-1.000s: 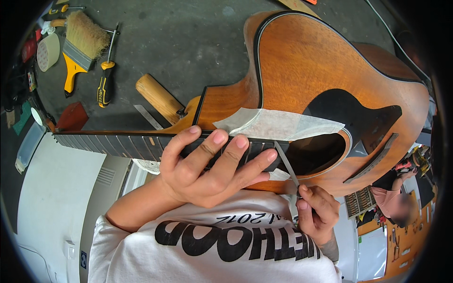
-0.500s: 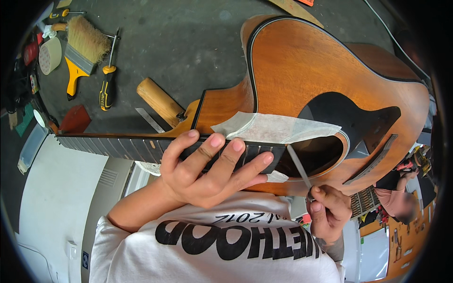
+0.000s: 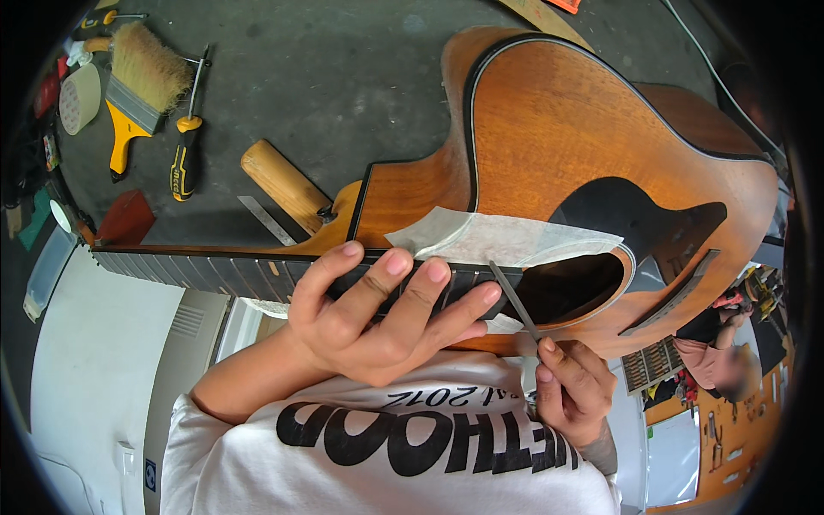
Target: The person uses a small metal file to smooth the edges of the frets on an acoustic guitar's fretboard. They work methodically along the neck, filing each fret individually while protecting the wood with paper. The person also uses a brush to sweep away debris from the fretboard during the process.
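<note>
An acoustic guitar (image 3: 566,112) lies on its side with its fretboard (image 3: 215,268) turned toward me. My left hand (image 3: 386,309) rests over the upper frets, fingers stretched and spread, fingertips at the far edge; its thumb is mostly hidden. My right hand (image 3: 577,386) pinches the near end of a slim metal file (image 3: 517,300). The file slants across the fretboard's end, its tip by the far edge beside the last frets. Pale masking tape (image 3: 524,233) covers the top between fretboard and soundhole (image 3: 575,279).
On the dark bench (image 3: 326,86) lie a wide brush (image 3: 137,94), a yellow-black screwdriver (image 3: 187,146), a wooden cylinder (image 3: 283,180), a steel ruler (image 3: 264,219) and a tape roll (image 3: 80,99). Another person (image 3: 712,360) is at the right, near a tool board (image 3: 738,429).
My right hand has shifted left, carrying the file's tip from the soundhole end of the fretboard to farther along it. My left hand keeps nearly the same place on the frets.
</note>
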Action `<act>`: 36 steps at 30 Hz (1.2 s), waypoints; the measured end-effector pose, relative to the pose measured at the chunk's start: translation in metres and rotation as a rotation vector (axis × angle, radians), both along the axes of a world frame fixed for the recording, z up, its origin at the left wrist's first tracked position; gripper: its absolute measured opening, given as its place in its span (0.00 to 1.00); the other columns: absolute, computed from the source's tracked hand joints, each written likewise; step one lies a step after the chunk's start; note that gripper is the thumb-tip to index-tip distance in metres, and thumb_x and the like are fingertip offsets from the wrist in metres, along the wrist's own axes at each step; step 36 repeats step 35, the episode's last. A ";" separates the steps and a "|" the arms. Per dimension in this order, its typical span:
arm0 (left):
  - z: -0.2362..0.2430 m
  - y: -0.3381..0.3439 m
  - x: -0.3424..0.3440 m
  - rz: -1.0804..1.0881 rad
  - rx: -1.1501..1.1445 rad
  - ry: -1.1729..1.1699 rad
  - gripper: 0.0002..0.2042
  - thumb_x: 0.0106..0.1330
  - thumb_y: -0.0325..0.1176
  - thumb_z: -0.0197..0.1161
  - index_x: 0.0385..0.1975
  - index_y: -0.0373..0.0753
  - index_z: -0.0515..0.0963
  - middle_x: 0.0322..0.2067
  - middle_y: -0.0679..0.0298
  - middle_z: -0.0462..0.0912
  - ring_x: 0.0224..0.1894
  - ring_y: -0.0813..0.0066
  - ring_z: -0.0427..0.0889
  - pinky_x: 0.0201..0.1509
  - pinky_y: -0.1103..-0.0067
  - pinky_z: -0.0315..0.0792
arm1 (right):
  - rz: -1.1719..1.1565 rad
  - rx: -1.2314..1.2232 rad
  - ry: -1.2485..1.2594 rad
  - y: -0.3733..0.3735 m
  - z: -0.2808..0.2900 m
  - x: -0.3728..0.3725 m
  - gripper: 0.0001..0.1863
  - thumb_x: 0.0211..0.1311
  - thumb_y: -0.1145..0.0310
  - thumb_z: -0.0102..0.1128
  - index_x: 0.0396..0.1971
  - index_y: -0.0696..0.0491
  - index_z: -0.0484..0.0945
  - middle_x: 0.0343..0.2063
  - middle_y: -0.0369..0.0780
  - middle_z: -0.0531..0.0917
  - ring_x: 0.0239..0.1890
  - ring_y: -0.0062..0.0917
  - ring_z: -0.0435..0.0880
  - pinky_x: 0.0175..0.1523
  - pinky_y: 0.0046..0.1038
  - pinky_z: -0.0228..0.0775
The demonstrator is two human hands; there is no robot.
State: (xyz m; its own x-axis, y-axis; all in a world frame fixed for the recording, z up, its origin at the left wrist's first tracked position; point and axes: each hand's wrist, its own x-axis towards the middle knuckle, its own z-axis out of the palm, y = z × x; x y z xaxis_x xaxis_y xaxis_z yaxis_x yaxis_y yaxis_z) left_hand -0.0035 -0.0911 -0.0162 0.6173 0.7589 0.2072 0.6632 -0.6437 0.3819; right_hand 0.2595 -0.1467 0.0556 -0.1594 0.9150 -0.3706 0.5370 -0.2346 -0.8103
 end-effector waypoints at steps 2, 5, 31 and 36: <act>0.001 0.001 -0.001 -0.005 -0.008 0.001 0.25 0.58 0.65 0.70 0.53 0.65 0.86 0.67 0.60 0.72 0.73 0.59 0.65 0.70 0.60 0.61 | 0.065 0.060 -0.051 0.007 0.000 0.000 0.26 0.49 0.83 0.66 0.53 0.58 0.85 0.24 0.39 0.78 0.22 0.27 0.79 0.27 0.28 0.72; 0.001 0.002 0.000 -0.005 0.001 0.009 0.25 0.58 0.65 0.70 0.53 0.65 0.86 0.66 0.60 0.72 0.73 0.59 0.66 0.70 0.60 0.62 | 0.180 0.124 -0.152 0.014 0.005 0.001 0.29 0.46 0.83 0.65 0.55 0.56 0.84 0.25 0.39 0.77 0.23 0.28 0.77 0.30 0.29 0.72; 0.000 0.002 0.000 0.011 0.016 -0.005 0.25 0.58 0.65 0.70 0.54 0.66 0.86 0.67 0.61 0.72 0.71 0.61 0.67 0.70 0.61 0.62 | 0.198 0.173 -0.146 0.027 0.002 -0.004 0.27 0.47 0.83 0.67 0.53 0.56 0.86 0.26 0.40 0.80 0.22 0.29 0.79 0.29 0.28 0.74; -0.001 -0.001 0.002 0.046 0.041 0.030 0.20 0.73 0.60 0.56 0.59 0.65 0.83 0.63 0.68 0.75 0.68 0.64 0.71 0.67 0.62 0.67 | 0.245 0.230 -0.255 0.024 0.004 0.000 0.29 0.46 0.81 0.67 0.54 0.53 0.86 0.29 0.41 0.80 0.24 0.29 0.78 0.32 0.31 0.76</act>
